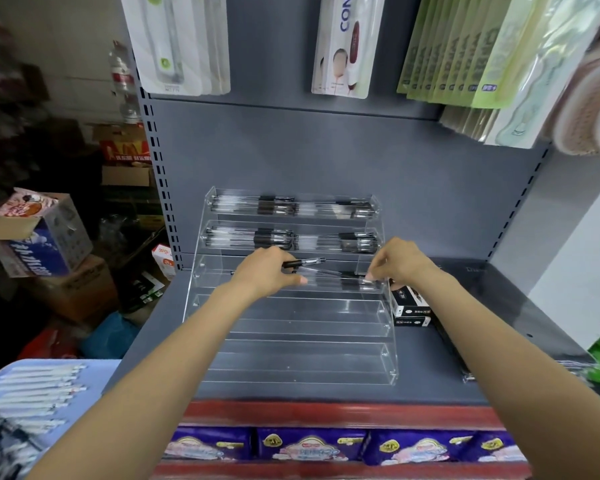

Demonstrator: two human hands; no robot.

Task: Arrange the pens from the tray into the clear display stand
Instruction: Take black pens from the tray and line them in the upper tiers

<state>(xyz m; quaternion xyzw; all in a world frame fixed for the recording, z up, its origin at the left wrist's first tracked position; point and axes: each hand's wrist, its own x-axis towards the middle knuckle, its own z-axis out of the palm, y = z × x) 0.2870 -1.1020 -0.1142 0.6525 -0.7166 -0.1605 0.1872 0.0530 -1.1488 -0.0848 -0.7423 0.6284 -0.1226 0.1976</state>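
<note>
Pens (pixel 303 263) in play: a few clear-barrel ones with black grips, held over the third tier of the clear display stand (pixel 291 327). Left hand (pixel 267 271) grips the bunch near the black grip ends, fingers curled round it. Right hand (pixel 400 261) pinches the far end of one pen at the tier's front lip, near the stand's right side.

Handling, my read: light, stiff, smooth plastic. They roll and slide against each other, so a loose bunch fans out easily. Best hold is at the rubbery black grip section, less slippery than the clear barrel. Two-end support, as now, keeps one level for laying flat in the trough. Not fragile, but clips can snag on neighbours.

Stand status: top two tiers filled with rows of pens, third has a few at the right, lower tiers look bare. Acrylic is light too; judging by that, a hard push could shift it on the grey shelf (pixel 430 375).

More pens lie in rows on the tray (pixel 101 367) at lower left, beside the shelf. Black-and-white boxes (pixel 411 306) sit just right of the stand. Hanging packets above, purple packs below the shelf edge.
</note>
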